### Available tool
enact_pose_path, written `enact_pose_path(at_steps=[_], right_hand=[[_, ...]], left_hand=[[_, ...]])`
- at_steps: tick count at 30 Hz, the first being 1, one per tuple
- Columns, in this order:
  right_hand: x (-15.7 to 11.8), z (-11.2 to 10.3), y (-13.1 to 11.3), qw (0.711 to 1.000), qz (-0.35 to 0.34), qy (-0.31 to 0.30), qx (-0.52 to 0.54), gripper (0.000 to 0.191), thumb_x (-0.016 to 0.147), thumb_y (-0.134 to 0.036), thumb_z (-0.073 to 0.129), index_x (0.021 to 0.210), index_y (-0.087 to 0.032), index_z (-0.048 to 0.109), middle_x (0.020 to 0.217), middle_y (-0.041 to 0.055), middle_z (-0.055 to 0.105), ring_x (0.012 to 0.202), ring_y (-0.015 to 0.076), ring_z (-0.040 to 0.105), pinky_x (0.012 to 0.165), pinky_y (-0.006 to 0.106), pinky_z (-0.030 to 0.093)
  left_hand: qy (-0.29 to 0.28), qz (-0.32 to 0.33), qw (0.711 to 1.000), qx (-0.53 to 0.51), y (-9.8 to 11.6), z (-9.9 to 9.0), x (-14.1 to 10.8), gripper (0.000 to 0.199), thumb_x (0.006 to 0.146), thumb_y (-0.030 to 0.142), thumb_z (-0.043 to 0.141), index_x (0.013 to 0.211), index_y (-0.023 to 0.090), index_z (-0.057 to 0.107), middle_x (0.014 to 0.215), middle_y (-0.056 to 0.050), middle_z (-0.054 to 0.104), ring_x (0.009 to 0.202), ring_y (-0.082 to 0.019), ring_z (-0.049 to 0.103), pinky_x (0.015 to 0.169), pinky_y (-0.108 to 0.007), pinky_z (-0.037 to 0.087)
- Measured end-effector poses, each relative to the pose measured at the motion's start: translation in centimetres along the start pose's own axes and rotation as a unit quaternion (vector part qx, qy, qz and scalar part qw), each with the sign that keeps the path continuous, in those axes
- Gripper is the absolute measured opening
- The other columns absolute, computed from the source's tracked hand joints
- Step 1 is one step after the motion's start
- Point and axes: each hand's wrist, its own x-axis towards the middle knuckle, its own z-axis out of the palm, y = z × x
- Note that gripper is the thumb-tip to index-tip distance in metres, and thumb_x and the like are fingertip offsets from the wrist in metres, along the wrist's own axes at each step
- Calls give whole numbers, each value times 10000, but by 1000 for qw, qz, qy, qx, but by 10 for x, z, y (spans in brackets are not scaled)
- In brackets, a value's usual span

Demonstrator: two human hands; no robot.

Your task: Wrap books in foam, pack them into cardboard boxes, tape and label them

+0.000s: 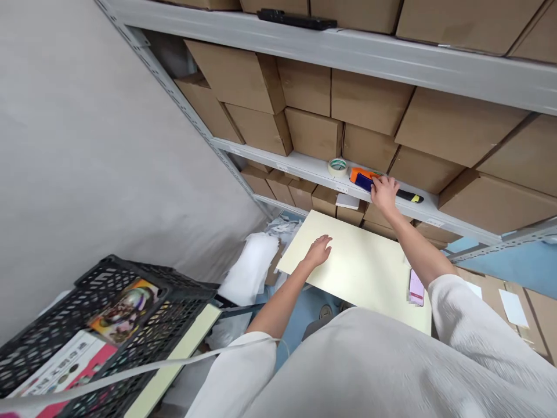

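Observation:
My right hand [384, 194] is at the edge of the middle shelf, fingers curled over an orange and dark blue tape dispenser [362, 178]; part of it is hidden under the hand. Just right of the hand, a black tool with a yellow tip [410, 196], which looks like a utility knife, lies on the shelf. A roll of tape [337, 167] rests to the dispenser's left. Over the left part of a cream tabletop [348, 255] is my left hand [318, 251], its fingers stretched out and nothing in them. A phone [416, 287] lies at the tabletop's right side.
Cardboard boxes [308, 130] fill the grey metal shelving [304, 165] ahead. A black plastic crate [174, 313] stands at lower left, with a white cable [174, 364] crossing it. White packing material [250, 267] is heaped by the wall. More cardboard [500, 296] lies at right.

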Motion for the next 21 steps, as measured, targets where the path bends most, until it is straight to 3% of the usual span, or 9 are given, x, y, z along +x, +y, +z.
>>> enact_pose_path(at_steps=[5, 10, 16, 21], right_hand=[[-13, 7, -26, 996, -83, 12, 24, 527, 1007, -280, 513, 1518, -223, 630, 1471, 207, 551, 1294, 418, 413, 1057, 598, 340], [-48, 40, -94, 972, -181, -70, 132, 456, 984, -211, 542, 1408, -248, 706, 1480, 176, 597, 1329, 398, 427, 1106, 585, 322], [-112, 77, -206, 919, -261, -167, 244, 380, 1028, -202, 494, 1302, -249, 752, 1379, 155, 675, 1276, 350, 495, 1067, 510, 358], [-157, 78, -309, 870, -342, -233, 268, 353, 1043, -219, 511, 1297, -249, 753, 1401, 142, 680, 1306, 333, 508, 1079, 472, 355]], left_hand=[[46, -29, 998, -12, -7, -4, -9, 450, 1029, 213, 557, 1467, 196, 658, 1661, -155, 570, 1564, -299, 518, 1315, -512, 409], [127, -73, 989, -17, -27, -19, -43, 450, 1024, 205, 568, 1465, 201, 657, 1645, -153, 580, 1556, -300, 525, 1311, -514, 424], [238, -151, 959, -5, -60, -53, -135, 476, 1019, 196, 554, 1488, 207, 639, 1640, -142, 576, 1540, -297, 529, 1295, -525, 445], [293, -240, 925, 6, -84, -81, -235, 462, 1033, 214, 539, 1484, 189, 638, 1657, -154, 556, 1550, -300, 511, 1300, -516, 431]])
